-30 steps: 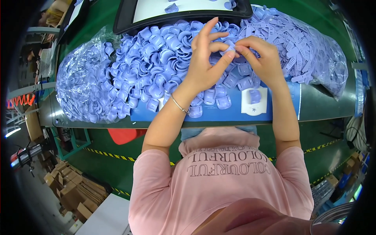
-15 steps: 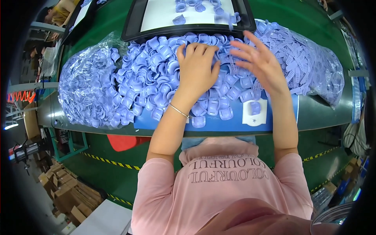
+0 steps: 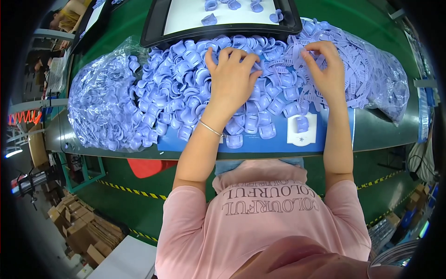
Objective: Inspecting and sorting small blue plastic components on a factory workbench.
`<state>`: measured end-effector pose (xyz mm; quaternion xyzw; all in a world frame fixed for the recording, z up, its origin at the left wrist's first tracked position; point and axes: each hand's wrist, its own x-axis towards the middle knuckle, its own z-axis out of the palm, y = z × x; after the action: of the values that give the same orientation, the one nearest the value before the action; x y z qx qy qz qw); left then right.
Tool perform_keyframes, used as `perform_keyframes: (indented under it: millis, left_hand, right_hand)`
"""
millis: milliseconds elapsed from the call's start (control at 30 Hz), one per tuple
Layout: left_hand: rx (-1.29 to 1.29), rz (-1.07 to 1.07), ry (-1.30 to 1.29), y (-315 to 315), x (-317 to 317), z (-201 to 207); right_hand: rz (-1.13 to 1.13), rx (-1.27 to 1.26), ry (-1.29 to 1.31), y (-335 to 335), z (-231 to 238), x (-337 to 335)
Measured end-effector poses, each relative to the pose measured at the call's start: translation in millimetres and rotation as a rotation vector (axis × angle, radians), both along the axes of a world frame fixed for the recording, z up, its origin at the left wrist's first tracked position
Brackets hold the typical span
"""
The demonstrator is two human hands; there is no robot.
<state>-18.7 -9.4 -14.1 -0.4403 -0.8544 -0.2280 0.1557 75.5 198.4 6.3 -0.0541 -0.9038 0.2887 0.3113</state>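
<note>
My left hand (image 3: 231, 80) rests palm down on a heap of curved lavender plastic pieces (image 3: 179, 76), its fingers bent and spread apart, the tips among the pieces. Whether anything is under the palm is hidden. Over the edge of a second heap, flat slotted lavender straps (image 3: 360, 69), my right hand (image 3: 329, 69) pinches thumb and forefinger together on one strap (image 3: 297, 55). Between the hands lie more curved pieces and a few loose straps. One curved piece (image 3: 302, 124) sits apart on a white printed label of the blue sheet (image 3: 278, 148).
Beyond the heaps stands a black-rimmed tray (image 3: 223, 32) with a white bottom and several curved pieces. A clear plastic bag (image 3: 100, 100) of curved pieces bulges at left; another bag (image 3: 390, 88) wraps the straps at right. A red stool (image 3: 148, 167) shows below the table edge.
My right hand has come from beside the tray, fingers outstretched, to the straps at right and closed on one. A piece blurred above the tray now lies in it. My left hand stays nearly still.
</note>
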Motion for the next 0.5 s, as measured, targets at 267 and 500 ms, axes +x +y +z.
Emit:
perform_keyframes:
  millis: [267, 500]
  left_hand:
    - [0.197, -0.057, -0.055, 3.2, 0.1, 5.7]
    - [0.608, -0.252, -0.691, 4.8, 3.3, 11.5]
  right_hand:
    - [0.371, -1.281, -0.023, -22.9, 7.9, 3.8]
    - [0.596, -1.212, -0.231, -38.1, 0.1, 6.7]
